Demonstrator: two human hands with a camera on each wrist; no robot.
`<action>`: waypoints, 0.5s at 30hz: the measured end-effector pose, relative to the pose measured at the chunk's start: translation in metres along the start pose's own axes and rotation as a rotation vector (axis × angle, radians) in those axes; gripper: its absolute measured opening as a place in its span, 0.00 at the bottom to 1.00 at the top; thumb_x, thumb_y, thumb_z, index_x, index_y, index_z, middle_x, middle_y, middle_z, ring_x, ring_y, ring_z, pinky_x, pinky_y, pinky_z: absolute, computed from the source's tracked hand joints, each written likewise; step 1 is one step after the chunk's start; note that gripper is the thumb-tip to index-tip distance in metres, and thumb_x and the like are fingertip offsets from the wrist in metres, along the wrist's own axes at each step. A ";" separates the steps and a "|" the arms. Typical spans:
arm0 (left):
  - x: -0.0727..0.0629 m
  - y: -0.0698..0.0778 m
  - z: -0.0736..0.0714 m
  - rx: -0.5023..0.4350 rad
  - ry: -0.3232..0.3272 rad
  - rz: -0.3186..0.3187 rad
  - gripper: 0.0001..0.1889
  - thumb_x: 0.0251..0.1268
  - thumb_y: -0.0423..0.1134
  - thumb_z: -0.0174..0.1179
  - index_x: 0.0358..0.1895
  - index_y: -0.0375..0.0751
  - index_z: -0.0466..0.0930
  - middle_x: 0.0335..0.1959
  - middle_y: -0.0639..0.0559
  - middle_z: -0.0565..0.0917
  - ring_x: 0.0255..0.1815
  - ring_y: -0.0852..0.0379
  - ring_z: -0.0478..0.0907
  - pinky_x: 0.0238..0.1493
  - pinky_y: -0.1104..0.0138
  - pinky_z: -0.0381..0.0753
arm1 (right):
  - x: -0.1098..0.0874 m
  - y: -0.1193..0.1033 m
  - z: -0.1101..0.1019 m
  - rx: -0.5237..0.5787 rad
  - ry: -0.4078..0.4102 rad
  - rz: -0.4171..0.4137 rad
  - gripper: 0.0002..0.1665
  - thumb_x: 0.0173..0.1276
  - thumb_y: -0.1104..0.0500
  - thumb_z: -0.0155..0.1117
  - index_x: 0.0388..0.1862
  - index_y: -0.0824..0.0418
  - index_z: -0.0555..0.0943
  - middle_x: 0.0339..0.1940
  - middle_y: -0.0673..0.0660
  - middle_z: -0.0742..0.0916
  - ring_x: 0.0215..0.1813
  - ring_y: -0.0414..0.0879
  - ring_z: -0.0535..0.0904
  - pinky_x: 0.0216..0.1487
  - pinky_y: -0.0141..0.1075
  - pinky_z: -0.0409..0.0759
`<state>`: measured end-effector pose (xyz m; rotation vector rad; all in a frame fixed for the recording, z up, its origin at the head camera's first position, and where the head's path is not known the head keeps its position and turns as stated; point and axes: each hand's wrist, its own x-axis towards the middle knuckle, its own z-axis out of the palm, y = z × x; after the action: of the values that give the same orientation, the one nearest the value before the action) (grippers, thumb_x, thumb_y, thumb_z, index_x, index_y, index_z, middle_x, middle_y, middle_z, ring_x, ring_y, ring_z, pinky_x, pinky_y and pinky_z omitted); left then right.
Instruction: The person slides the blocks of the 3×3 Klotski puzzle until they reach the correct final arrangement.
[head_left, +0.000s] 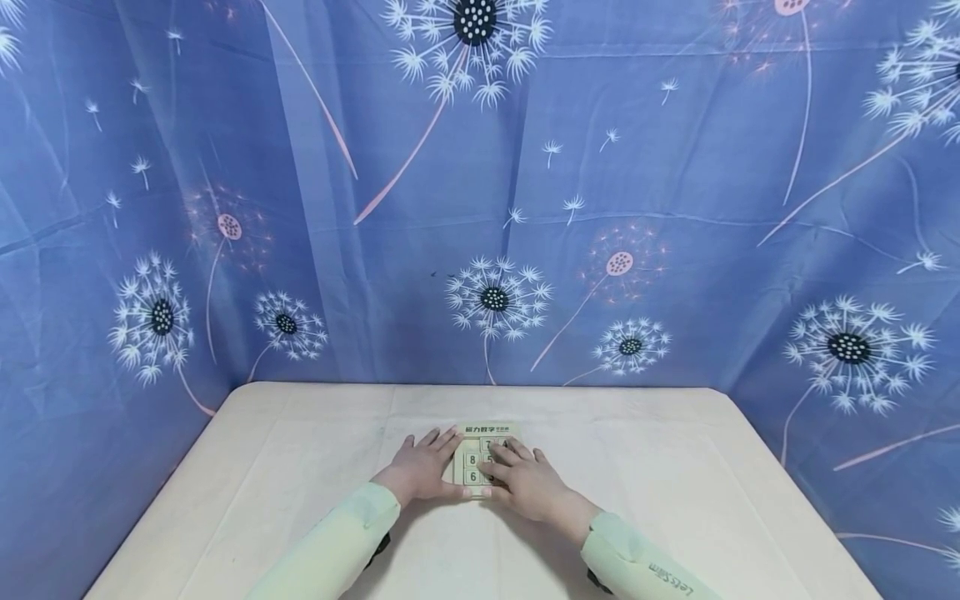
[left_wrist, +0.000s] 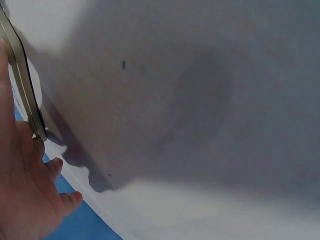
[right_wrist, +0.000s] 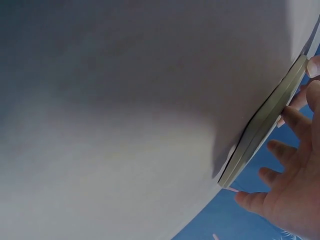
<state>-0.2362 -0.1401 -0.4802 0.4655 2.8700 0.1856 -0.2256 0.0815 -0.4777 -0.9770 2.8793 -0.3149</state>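
Observation:
On the table lies a pale green sliding number puzzle [head_left: 487, 430], dark lettering along its far edge. Number tiles, among them 7, 8 and 6 [head_left: 473, 477], show between the hands. My left hand [head_left: 424, 468] grips the frame's left side, thumb along the near edge and index finger by the far left corner. Spread over the right part of the puzzle is my right hand [head_left: 531, 483], fingertips on the tiles and thumb at the near edge; it hides some tiles. Both wrist views catch the thin side of the puzzle [left_wrist: 22, 75] with fingers [right_wrist: 295, 120] beside it.
A cream cloth covers the table [head_left: 315, 433]. Behind it and at both sides hangs a blue curtain [head_left: 420, 333] printed with dandelions. Pale green sleeves [head_left: 337, 533] cover both forearms.

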 end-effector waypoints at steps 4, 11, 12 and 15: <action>0.000 0.000 0.000 -0.003 0.001 0.002 0.52 0.61 0.73 0.61 0.82 0.49 0.57 0.84 0.53 0.59 0.84 0.45 0.57 0.82 0.40 0.59 | 0.000 -0.001 0.000 0.003 -0.003 0.001 0.31 0.75 0.38 0.57 0.70 0.50 0.79 0.79 0.62 0.73 0.81 0.68 0.63 0.71 0.74 0.66; 0.000 -0.001 -0.001 0.005 -0.001 -0.002 0.52 0.61 0.73 0.60 0.82 0.50 0.56 0.84 0.53 0.59 0.85 0.45 0.57 0.82 0.40 0.59 | 0.000 0.002 0.000 -0.002 -0.008 -0.016 0.32 0.75 0.37 0.56 0.72 0.50 0.77 0.79 0.62 0.73 0.80 0.68 0.64 0.71 0.74 0.67; 0.000 -0.001 -0.001 0.009 0.000 -0.001 0.52 0.61 0.73 0.60 0.82 0.49 0.56 0.84 0.53 0.59 0.84 0.45 0.57 0.82 0.40 0.59 | 0.000 0.003 0.000 0.001 -0.008 -0.018 0.32 0.75 0.37 0.56 0.72 0.50 0.77 0.79 0.62 0.73 0.80 0.68 0.64 0.71 0.74 0.68; 0.001 0.000 -0.002 0.012 0.002 0.003 0.51 0.62 0.72 0.60 0.82 0.49 0.56 0.84 0.53 0.59 0.84 0.45 0.58 0.81 0.39 0.59 | 0.001 0.008 0.000 0.010 0.005 -0.020 0.32 0.76 0.39 0.57 0.73 0.51 0.76 0.78 0.63 0.73 0.80 0.68 0.64 0.71 0.73 0.68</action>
<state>-0.2375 -0.1406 -0.4784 0.4728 2.8741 0.1694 -0.2309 0.0870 -0.4790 -1.0046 2.8710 -0.3336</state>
